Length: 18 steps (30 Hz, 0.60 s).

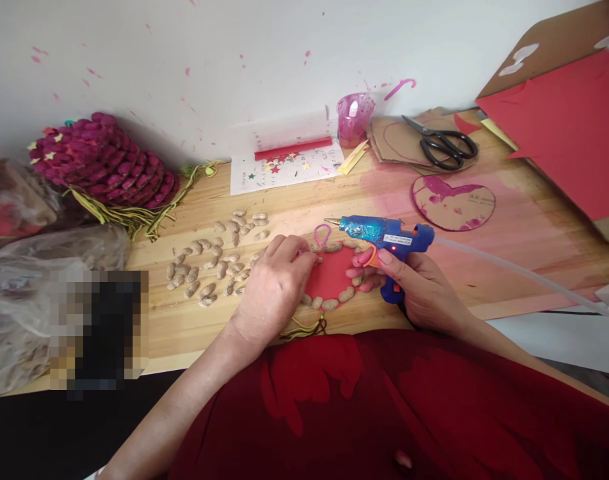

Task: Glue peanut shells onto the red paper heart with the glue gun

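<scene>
A red heart-shaped card (333, 275) lies on the wooden table (509, 227) in front of me, edged with peanut shells and topped by a pink loop. My left hand (277, 283) rests on the heart's left edge, fingers curled and pressing on a shell there. My right hand (417, 287) grips a blue glue gun (384, 235) with its nozzle pointing left above the heart; a finger lies on the orange trigger and a red light glows. A pile of loose peanuts (219, 257) lies just left of my left hand.
Black scissors (442, 147) lie on cardboard at the back. A painted cardboard heart (453, 203) sits right of the gun. A purple cup (354, 119), a paper sheet (287, 163), a magenta shell ornament (102, 160), plastic bags (44, 267) and red paper (569, 127) surround the work.
</scene>
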Tool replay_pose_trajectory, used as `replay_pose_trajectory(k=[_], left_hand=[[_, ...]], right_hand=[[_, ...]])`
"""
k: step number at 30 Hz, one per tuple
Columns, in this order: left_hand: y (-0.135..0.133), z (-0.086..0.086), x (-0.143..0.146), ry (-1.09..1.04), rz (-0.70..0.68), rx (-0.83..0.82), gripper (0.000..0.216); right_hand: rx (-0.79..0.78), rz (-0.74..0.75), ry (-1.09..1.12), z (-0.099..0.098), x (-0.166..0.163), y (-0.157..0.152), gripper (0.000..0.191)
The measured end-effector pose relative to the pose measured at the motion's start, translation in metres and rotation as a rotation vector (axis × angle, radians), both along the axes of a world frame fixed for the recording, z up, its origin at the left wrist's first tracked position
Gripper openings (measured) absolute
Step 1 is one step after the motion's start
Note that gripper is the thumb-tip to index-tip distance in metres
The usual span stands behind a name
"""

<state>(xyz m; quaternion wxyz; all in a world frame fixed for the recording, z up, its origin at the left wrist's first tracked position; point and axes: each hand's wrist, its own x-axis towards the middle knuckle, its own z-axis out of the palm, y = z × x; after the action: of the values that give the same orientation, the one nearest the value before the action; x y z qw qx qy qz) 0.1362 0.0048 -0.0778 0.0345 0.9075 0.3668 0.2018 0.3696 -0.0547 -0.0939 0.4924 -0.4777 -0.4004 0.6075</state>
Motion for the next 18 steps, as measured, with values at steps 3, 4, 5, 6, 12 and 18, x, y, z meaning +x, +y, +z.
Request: replay_pose_trajectory(k=[3,4,5,6,12,18], left_hand=[[0.0,-0.001,0.001,0.0,0.009,0.005,0.015],[-0.001,-0.001,0.001,-0.002,0.011,0.008,0.016],[-0.001,-0.002,0.001,-0.006,0.01,0.012,0.016],[-0.001,-0.002,0.001,-0.01,0.008,0.016,0.016],[-0.004,-0.002,-0.001,0.01,-0.013,0.005,0.021],[-0.005,0.002,-0.01,-0.092,-0.014,0.019,0.033]], right_hand=[[-0.003,0.003,-0.003,0.0,0.0,0.0,0.026],[-0.005,0.0,-0.002,-0.001,0.001,-0.001,0.027],[-0.01,-0.001,-0.001,-0.001,0.001,-0.001,0.027],[-0.014,-0.002,0.002,-0.002,0.001,-0.001,0.026],[0.004,-0.005,0.039,-0.003,0.0,-0.001,0.023],[0.024,-0.013,0.037,-0.002,-0.001,0.001,0.024]])
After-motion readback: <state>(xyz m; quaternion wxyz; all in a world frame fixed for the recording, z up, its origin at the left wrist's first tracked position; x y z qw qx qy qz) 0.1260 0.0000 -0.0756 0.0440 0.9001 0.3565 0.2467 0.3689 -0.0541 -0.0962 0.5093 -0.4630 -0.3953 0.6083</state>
